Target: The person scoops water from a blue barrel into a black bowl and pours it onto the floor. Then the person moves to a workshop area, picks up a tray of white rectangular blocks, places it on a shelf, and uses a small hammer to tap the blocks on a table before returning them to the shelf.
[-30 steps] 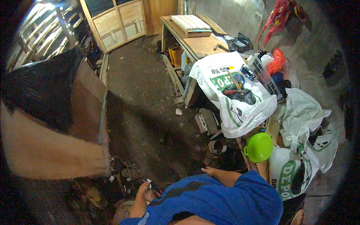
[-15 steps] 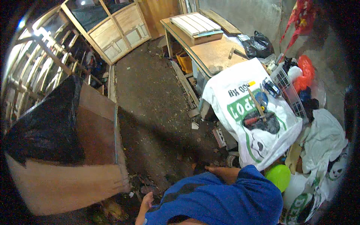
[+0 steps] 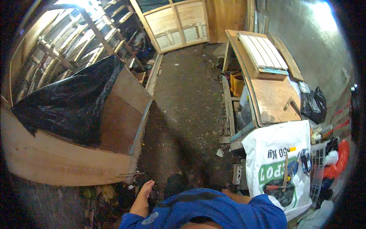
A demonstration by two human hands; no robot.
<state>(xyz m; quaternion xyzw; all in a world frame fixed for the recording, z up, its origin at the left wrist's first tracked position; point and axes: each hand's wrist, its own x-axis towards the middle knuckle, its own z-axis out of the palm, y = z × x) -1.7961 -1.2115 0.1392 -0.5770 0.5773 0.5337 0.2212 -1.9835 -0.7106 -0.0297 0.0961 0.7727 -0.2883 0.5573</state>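
Clock reference: 12 is straight ahead of me.

Left hand [image 3: 145,189]: at my 10, fingertips toward 1. Nothing made out in it; whether the fingers are spread or pressed together, I cannot tell. Nearest thing is the brown board enclosure [image 3: 76,166] at 11, apart from the hand. Its blue-edged side [image 3: 141,124] runs between 12 and 1; a black plastic sheet [image 3: 72,99] drapes over it.

Right hand [image 3: 228,193]: at my 2, dim and low beside my blue shirt [image 3: 206,206]. Finger state cannot be told.

White sack [image 3: 259,145]: at my 2, spread at the near end of the bench [image 3: 272,103], long axis roughly 12 to 6. On it, a thin wooden stick [image 3: 285,171] lies close to 12–6; a red handle [image 3: 272,187] lies nearer 9–3, just beside the stick's lower part.

Writing: large black characters and pale letters on a green block are legible on the sack, printed upside down from where I stand. No other writing legible to me.

White slatted panel [image 3: 263,51]: on the bench, slats pointing toward 11.
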